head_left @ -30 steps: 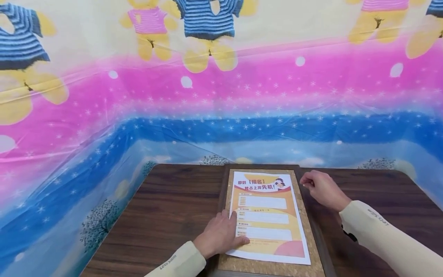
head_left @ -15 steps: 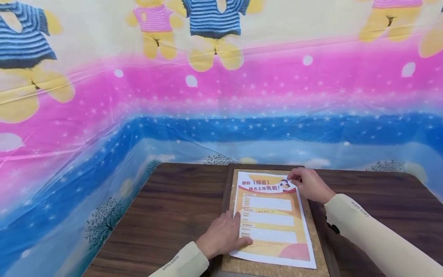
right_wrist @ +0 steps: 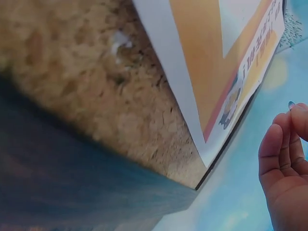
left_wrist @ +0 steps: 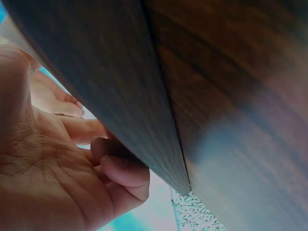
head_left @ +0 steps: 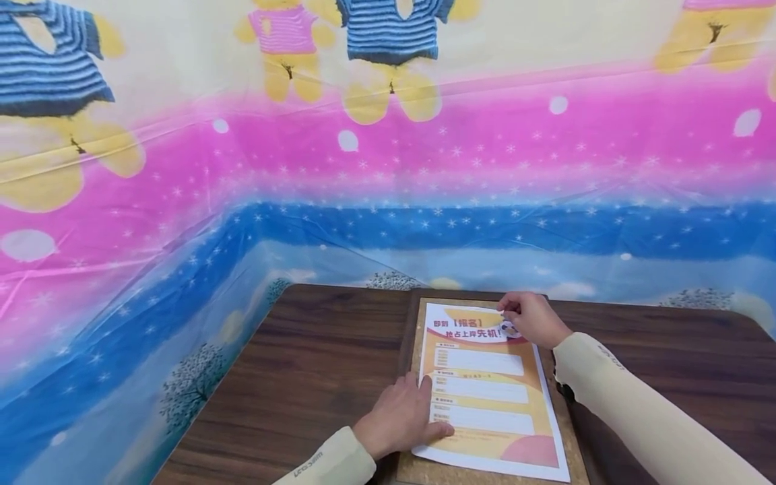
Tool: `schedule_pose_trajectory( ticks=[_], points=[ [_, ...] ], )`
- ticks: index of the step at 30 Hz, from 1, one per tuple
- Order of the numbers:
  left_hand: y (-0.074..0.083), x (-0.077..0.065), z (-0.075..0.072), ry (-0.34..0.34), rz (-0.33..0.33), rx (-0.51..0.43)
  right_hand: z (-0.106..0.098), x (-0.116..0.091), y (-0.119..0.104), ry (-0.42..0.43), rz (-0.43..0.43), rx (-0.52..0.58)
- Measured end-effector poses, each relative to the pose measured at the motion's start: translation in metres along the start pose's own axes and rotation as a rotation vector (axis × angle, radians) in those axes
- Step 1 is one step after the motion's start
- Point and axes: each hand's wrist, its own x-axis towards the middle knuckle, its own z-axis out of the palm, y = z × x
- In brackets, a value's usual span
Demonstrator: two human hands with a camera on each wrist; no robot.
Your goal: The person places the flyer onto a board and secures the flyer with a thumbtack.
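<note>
A printed sheet of paper (head_left: 485,404), white-edged with orange and yellow print, lies on a cork board (right_wrist: 91,91) in a dark wooden frame. My left hand (head_left: 397,417) rests across the sheet's left edge, thumb spread over the paper. In the left wrist view, the lower fingers (left_wrist: 125,173) bend beside the board's frame (left_wrist: 110,86). Over the sheet's top right corner, my right hand (head_left: 533,320) pinches a tiny dark pin (right_wrist: 291,104) between thumb and forefinger. From the head view the fingers hide that pin.
The board lies on a dark wood-grain table (head_left: 327,350), its far end near the table's back edge. Behind hangs a cloth (head_left: 412,162) printed with bears and snowflakes. A small whitish glossy spot (right_wrist: 120,43) shows on the cork.
My right hand has moved left from beside the board to above the sheet's top right corner. The left hand has stayed on the sheet. The head view has shifted slightly.
</note>
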Motion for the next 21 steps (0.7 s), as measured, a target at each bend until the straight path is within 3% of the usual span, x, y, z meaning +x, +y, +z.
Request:
schedule_pose_trajectory(
  ticks=[10,21],
  points=[
    [-0.002,-0.001,-0.001,-0.008,-0.003,-0.004,0.010,0.014,-0.008,-0.024,0.018,0.002],
    [-0.001,0.001,-0.003,-0.058,-0.029,0.003,0.014,0.032,-0.011,-0.085,0.181,0.049]
  ],
)
